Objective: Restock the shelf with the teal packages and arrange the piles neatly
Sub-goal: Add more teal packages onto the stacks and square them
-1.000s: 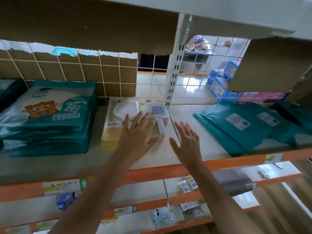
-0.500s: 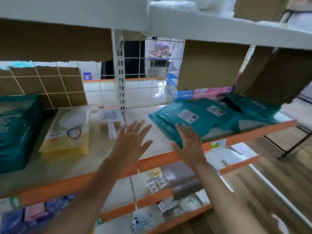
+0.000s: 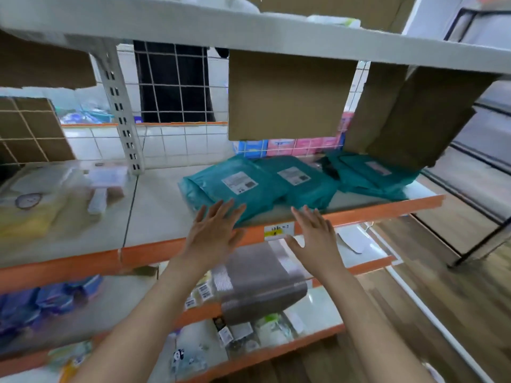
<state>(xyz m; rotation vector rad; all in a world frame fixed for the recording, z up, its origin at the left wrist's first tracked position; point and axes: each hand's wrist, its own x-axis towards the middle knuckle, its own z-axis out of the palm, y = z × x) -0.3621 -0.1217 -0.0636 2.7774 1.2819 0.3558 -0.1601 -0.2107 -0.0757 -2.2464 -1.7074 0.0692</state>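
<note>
Head view: left hand (image 3: 213,233) and right hand (image 3: 315,236) both flat, fingers spread, empty. Loose teal packages (image 3: 243,186) sprawl on shelf (image 3: 154,211) just beyond the fingertips, nearest one at the left tips. Looks like the tidy step; next: grip it, square the pile.

A cardboard flap (image 3: 287,98) hangs above. At left lie a blurred yellow pack (image 3: 27,217) and a small clear box (image 3: 106,179). Pink boxes (image 3: 304,146) stand behind the wire grid (image 3: 171,87). A grey pack (image 3: 257,283) lies lower down.
</note>
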